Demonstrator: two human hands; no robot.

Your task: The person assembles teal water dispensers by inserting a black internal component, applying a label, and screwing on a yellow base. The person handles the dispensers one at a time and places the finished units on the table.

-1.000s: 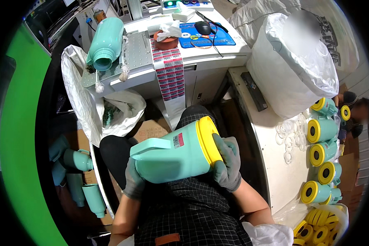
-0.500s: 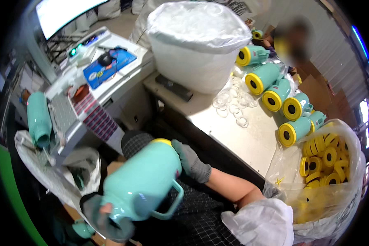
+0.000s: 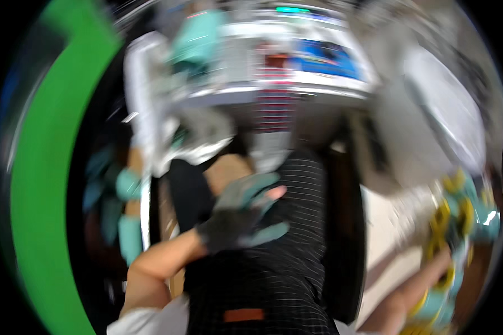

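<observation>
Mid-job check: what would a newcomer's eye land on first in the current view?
Probably the bright green surface filling the left side, then the gloved left hand over the lap near the centre, its fingers apart with nothing visible in them. At the right edge, teal jugs with yellow lids also stand out despite the blur, with the right hand among them.

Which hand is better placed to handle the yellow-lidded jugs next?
Likely the right hand: it is at the yellow-lidded jugs, though blur hides its grip. The left hand is over the lap, away from them.
</observation>
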